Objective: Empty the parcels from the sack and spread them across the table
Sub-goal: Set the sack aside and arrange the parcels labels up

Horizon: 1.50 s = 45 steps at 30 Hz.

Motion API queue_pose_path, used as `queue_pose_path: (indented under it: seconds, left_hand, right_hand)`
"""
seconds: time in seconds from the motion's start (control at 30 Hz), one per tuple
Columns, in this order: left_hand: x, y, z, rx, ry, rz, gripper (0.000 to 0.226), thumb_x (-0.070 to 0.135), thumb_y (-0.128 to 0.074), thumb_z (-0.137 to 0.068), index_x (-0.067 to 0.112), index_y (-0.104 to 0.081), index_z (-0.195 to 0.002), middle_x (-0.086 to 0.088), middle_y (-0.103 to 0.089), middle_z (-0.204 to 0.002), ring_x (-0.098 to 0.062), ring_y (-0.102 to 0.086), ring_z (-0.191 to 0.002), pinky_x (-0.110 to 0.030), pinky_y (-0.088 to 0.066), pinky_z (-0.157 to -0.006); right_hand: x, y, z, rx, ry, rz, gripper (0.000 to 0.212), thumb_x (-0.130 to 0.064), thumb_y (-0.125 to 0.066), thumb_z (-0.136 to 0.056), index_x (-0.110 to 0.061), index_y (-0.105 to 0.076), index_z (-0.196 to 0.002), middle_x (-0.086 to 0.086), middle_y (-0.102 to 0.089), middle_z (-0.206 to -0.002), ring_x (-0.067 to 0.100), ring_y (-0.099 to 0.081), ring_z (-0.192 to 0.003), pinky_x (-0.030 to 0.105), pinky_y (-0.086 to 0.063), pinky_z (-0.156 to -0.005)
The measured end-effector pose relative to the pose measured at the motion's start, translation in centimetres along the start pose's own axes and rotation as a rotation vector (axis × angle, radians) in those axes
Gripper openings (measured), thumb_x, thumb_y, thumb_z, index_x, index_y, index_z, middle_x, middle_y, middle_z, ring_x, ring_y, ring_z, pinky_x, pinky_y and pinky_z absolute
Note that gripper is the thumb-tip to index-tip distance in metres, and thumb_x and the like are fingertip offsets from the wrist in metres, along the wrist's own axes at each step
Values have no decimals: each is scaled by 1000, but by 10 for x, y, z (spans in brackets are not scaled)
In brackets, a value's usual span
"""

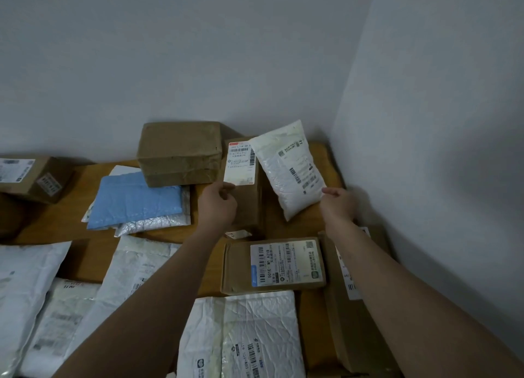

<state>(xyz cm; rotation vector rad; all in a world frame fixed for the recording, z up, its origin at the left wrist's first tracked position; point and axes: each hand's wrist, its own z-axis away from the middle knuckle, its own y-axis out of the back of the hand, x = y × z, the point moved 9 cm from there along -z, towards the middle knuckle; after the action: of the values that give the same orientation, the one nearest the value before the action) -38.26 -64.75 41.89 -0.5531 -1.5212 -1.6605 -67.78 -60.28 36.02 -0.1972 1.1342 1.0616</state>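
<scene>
Your right hand [338, 200] is pinching the lower corner of a white bubble mailer [289, 168], holding it tilted over the wooden table's [286, 227] far right corner. Your left hand [218, 204] is gripping a tall cardboard box [249, 204] by its label end (box standing beside the taped brown carton [180, 153]).

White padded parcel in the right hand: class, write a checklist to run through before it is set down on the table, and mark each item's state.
1. Right hand holds the white padded parcel at its lower corner: ok.
2. Left hand grips the tall cardboard box with the label: ok.
3. Bare table beneath the parcel: ok.
4. Firmness of the right hand's grip: cannot tell, blurred.
5. Sack emptied: cannot tell, not in view.
</scene>
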Motion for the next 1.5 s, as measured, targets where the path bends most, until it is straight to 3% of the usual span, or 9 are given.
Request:
queue_pose_path:
  seconds: [0.13, 0.3, 0.47, 0.6, 0.77, 1.07, 1.23, 1.37, 1.5]
  left_hand:
    - [-9, 0, 2, -31, 17, -55, 45, 11, -59, -91, 14, -51, -135, -7, -57, -126, -21, -61, -97, -24, -50, -71]
    - [-14, -12, 6, -140, 37, -75, 53, 18, -65, -90, 20, -46, -139, -5, -52, -136, -25, -51, -122, -36, -48, -94]
    - [-13, -17, 6, -175, 45, -54, 58, 20, -70, -86, 22, -47, -139, -4, -50, -138, -25, -50, -123, -34, -50, -89]
    - [-9, -17, 4, -180, 25, -72, 58, 20, -72, -84, 21, -47, -137, -5, -51, -136, -23, -52, -120, -26, -47, -81]
    - [-12, -15, 1, -183, 27, -94, 60, 20, -73, -83, 21, -48, -137, -6, -51, -136, -23, -52, -120, -25, -46, -80]
    - [-15, -19, -2, -209, 38, -69, 63, 21, -73, -83, 23, -46, -140, -7, -49, -138, -24, -51, -122, -37, -50, -95]
    - [-16, -22, -2, -210, 39, -61, 64, 21, -73, -83, 24, -46, -140, -6, -49, -139, -25, -50, -124, -40, -50, -97]
    - [-14, -23, -2, -232, 33, -63, 64, 22, -71, -85, 27, -43, -142, -5, -49, -140, -25, -52, -122, -43, -52, -94]
    - [-5, -32, -2, -276, 43, -95, 63, 21, -66, -88, 32, -39, -143, -3, -46, -141, -26, -55, -116, -45, -56, -87]
  right_hand:
    - [5, -15, 11, -138, -49, -23, 33, 2, -49, -90, -14, -65, -114, 7, -53, -130, 26, -52, -117, 20, -42, -62]
    - [3, -39, 19, -285, -93, 53, 43, -5, -49, -86, -23, -61, -123, 6, -46, -136, 25, -52, -116, 35, -51, -94]
    - [15, -63, 37, -510, -335, 38, 32, -7, -50, -92, -13, -50, -124, 11, -54, -121, 27, -54, -113, 36, -48, -90]
    - [0, -62, 22, -398, -77, 173, 24, -8, -47, -93, -6, -61, -113, 5, -63, -107, 18, -58, -93, 29, -51, -78]
    - [-6, -77, 20, -546, 66, 234, 45, -8, -48, -93, -19, -54, -136, 4, -42, -144, 22, -37, -132, 24, -32, -88]
    - [4, -78, 1, -513, -38, 321, 75, -26, -57, -91, -23, -16, -154, 0, 6, -161, 32, -24, -142, 44, -30, -111]
    - [3, -73, -2, -466, -61, 164, 73, -23, -58, -86, -25, -24, -151, 2, -12, -159, 29, -33, -136, 44, -38, -107]
    - [-10, -54, -1, -270, 29, 139, 47, -10, -51, -89, -13, -48, -136, 9, -45, -136, 19, -50, -99, 32, -49, -81]
    - [1, -66, 26, -501, -210, 90, 38, -14, -49, -95, -11, -46, -132, 10, -55, -118, 25, -62, -93, 35, -57, -72]
